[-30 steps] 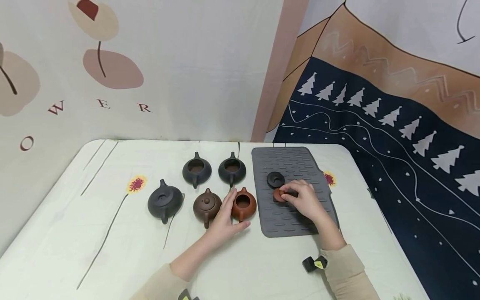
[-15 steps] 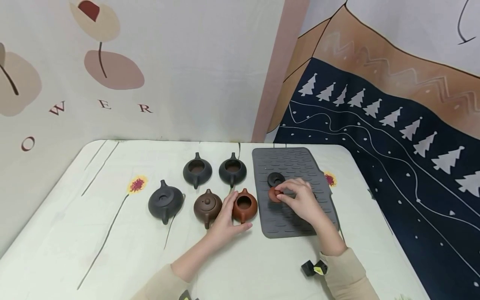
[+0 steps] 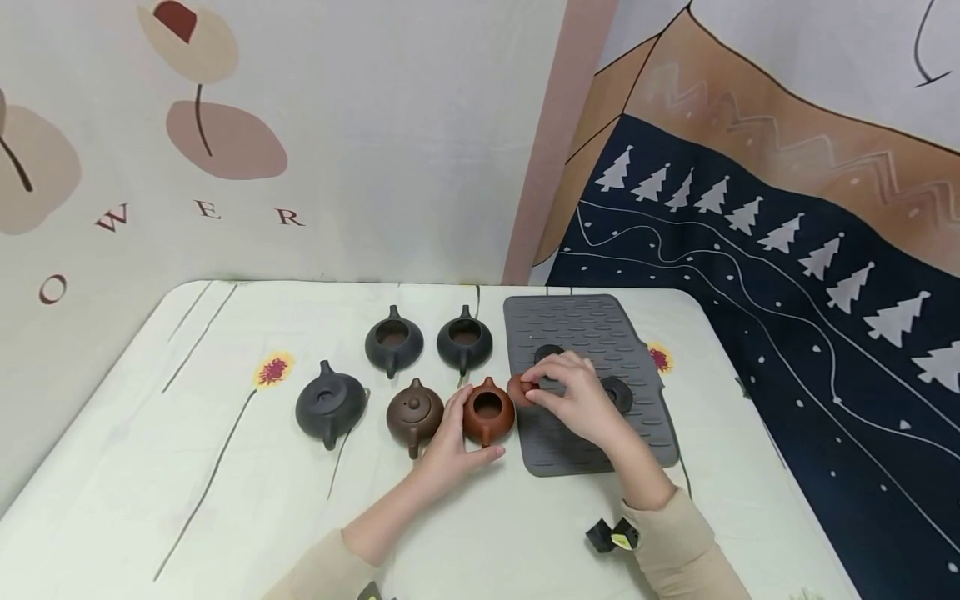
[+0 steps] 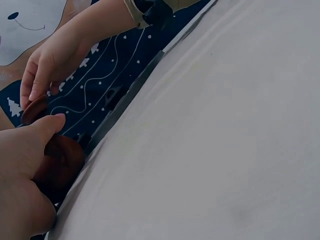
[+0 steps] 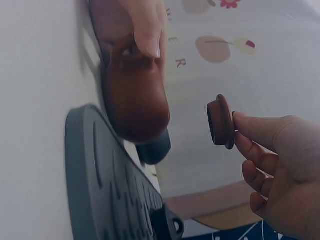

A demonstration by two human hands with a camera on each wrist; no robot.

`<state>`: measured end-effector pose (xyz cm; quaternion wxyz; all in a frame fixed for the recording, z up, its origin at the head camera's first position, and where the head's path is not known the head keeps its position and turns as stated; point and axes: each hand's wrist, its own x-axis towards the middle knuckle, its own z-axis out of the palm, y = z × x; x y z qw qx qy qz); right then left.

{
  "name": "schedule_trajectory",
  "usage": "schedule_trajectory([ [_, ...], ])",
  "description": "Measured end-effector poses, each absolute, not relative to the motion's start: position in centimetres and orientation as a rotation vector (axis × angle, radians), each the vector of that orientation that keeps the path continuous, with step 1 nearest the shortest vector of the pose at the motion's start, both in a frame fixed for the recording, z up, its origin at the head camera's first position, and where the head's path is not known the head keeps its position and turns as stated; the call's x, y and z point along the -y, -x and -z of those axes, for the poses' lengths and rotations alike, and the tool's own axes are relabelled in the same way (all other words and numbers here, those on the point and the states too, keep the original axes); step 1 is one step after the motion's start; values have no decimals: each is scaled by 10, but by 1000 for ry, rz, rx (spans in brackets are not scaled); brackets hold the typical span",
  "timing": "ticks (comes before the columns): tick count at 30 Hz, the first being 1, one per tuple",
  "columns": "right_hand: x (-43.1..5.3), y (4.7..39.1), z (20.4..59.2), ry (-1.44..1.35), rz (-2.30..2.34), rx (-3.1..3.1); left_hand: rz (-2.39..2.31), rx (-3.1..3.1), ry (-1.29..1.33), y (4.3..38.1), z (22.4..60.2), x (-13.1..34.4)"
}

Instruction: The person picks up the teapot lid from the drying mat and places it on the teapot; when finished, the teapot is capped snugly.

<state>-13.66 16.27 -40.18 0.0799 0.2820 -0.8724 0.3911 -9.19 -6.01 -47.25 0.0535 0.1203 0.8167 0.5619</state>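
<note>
My right hand (image 3: 576, 398) pinches the knob of a reddish-brown teapot lid (image 3: 519, 390) between thumb and fingers. In the right wrist view the lid (image 5: 220, 122) hangs in the air, its flange showing. Just left of it stands a lidless reddish-brown teapot (image 3: 491, 428), its round mouth uncovered. My left hand (image 3: 447, 446) cups that teapot, with fingers along its left side and the thumb near the handle. The left wrist view shows the thumb over the teapot (image 4: 67, 162) and the lid (image 4: 34, 111) held close beyond it.
A grey mat (image 3: 547, 454) carries black lids, one (image 3: 618, 393) beside my right wrist and another (image 3: 549, 352) partly behind my fingers. Dark brown teapot (image 3: 415, 414) stands left of my left hand. Two lidless black teapots (image 3: 393, 343) stand behind; a lidded black teapot (image 3: 330, 408) is farther left.
My right hand has carried the reddish-brown lid left from the mat to beside the teapot, uncovering a black lid on the mat. The left hand stays at the teapot.
</note>
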Motion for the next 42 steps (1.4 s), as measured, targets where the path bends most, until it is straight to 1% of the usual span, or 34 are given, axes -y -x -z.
schedule_trajectory([
  [11, -138, 140, 403, -990, -1136, 2617, -1746, -2461, -382, 93, 475, 61],
  [22, -127, 144, 412, -1020, -1099, 2677, -1733, -2488, -376, 92, 474, 60],
  [42, -121, 148, 426, -1017, -1079, 2715, -1739, -2481, -354, 92, 472, 59],
])
